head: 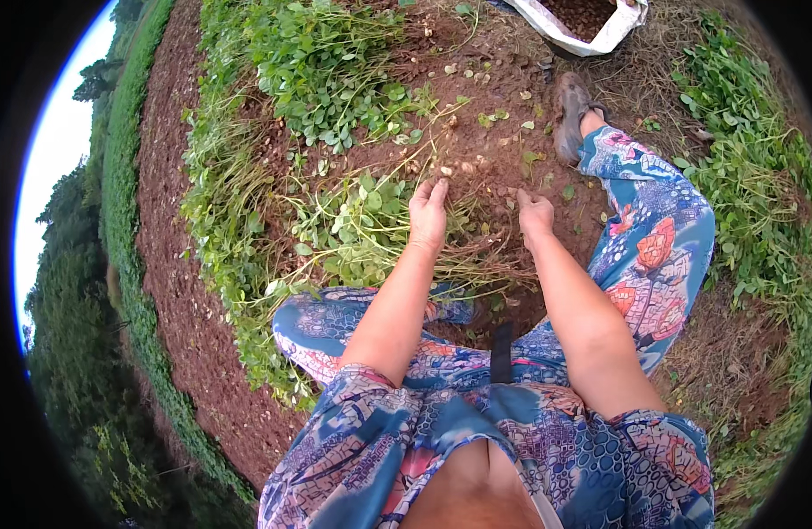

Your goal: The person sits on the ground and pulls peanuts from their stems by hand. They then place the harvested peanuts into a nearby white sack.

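Note:
My left hand (428, 210) is over the uprooted peanut plants in front of me, its thumb and fingertips together near a pale peanut pod (446, 171); whether it grips a stem or a pod cannot be told. To the right, my right hand (534, 213) has its fingers bent inward above reddish soil and thin roots, and what lies in its fingertips is too small to tell. Leafy peanut stems (353, 225) lie beside my left hand, with their brownish roots (488, 248) between my forearms. More pods lie on the soil just beyond my hands.
A white sack (598, 46) with its mouth open holds many peanuts at the top right. My shoe (571, 116) rests on the soil below it. Heaps of peanut plants (326, 66) lie at the upper left, and more greenery (756, 159) runs along the right.

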{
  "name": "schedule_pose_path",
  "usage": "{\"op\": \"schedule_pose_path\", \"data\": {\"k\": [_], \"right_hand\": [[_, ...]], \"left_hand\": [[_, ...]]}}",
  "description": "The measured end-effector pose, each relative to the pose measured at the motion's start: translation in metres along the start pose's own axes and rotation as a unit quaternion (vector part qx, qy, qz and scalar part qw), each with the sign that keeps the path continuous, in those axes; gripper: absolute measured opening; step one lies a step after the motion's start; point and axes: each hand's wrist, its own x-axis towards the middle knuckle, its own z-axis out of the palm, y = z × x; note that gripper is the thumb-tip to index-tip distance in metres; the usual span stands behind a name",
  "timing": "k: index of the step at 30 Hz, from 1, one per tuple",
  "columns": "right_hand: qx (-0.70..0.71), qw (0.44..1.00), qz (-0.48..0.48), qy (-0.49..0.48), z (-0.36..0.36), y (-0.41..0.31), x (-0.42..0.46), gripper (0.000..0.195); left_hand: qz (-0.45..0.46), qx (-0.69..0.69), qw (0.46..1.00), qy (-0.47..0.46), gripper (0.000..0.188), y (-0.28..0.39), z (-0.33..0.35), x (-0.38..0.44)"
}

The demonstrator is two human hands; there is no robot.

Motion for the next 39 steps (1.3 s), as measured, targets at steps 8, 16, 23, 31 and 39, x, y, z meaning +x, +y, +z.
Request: {"op": "schedule_pose_path", "data": {"k": [8, 16, 23, 31, 39], "right_hand": [[-0.067, 0.986, -0.086, 0.124, -0.013, 0.017, 0.022, 0.057], [0.221, 0.871, -0.025, -0.438, -0.021, -0.119, -0.067, 0.038], [-0.012, 0.887, -0.173, -0.429, -0.022, -0.107, -0.083, 0.042], [0.187, 0.870, -0.036, -0.455, -0.020, -0.103, -0.103, 0.030], [0.566, 0.636, 0.110, -0.512, -0.029, -0.075, -0.056, 0.027]], "left_hand": [[-0.004, -0.073, 0.975, -0.209, 0.020, 0.096, -0.008, 0.007], [-0.220, -0.010, 0.929, -0.299, 0.020, 0.083, 0.001, -0.038], [-0.088, 0.353, 0.891, -0.273, 0.021, 0.084, 0.007, -0.045], [-0.090, 0.110, 0.961, -0.238, 0.015, 0.089, 0.007, -0.071], [-0.172, -0.241, 0.932, -0.208, 0.019, 0.052, -0.046, -0.035]]}}
